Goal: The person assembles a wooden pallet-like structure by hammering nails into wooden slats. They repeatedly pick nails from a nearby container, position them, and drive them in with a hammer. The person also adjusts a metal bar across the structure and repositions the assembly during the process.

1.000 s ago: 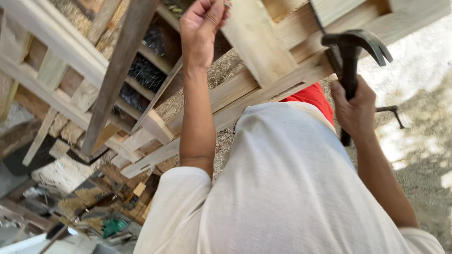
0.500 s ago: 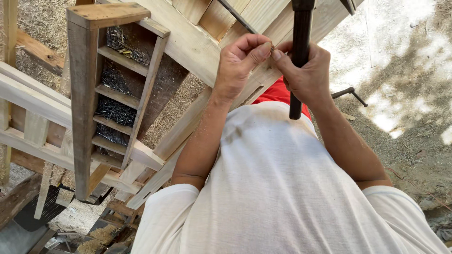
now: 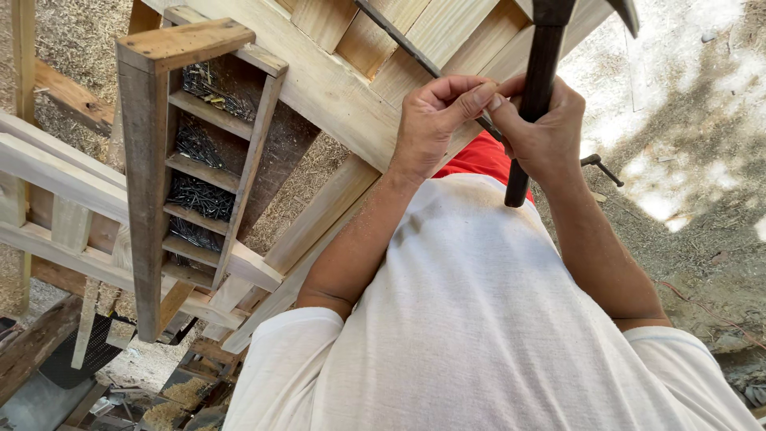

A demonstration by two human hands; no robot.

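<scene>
My right hand [image 3: 550, 132] grips the dark handle of a claw hammer [image 3: 541, 56], whose head points up at the top edge. My left hand [image 3: 435, 120] is beside it. Its thumb and forefinger are pinched on something small, right against the fingertips of my right hand. The item is too small to make out. Both hands are raised in front of a slanted frame of pale wooden planks [image 3: 319, 88]. A thin dark strip [image 3: 399, 36] runs diagonally across the planks towards my hands.
A narrow wooden tray [image 3: 152, 183] with several compartments full of dark nails [image 3: 199, 195] leans at the left. More wooden slats [image 3: 56, 172] cross behind it. Red cloth [image 3: 479, 156] shows under my hands. Scraps and tools lie on the ground [image 3: 120, 391] at lower left. Sandy ground [image 3: 694, 160] is at right.
My left hand came down from the planks and met my right hand. The hammer rose and moved left. The view shifted so the nail tray stands nearer the middle.
</scene>
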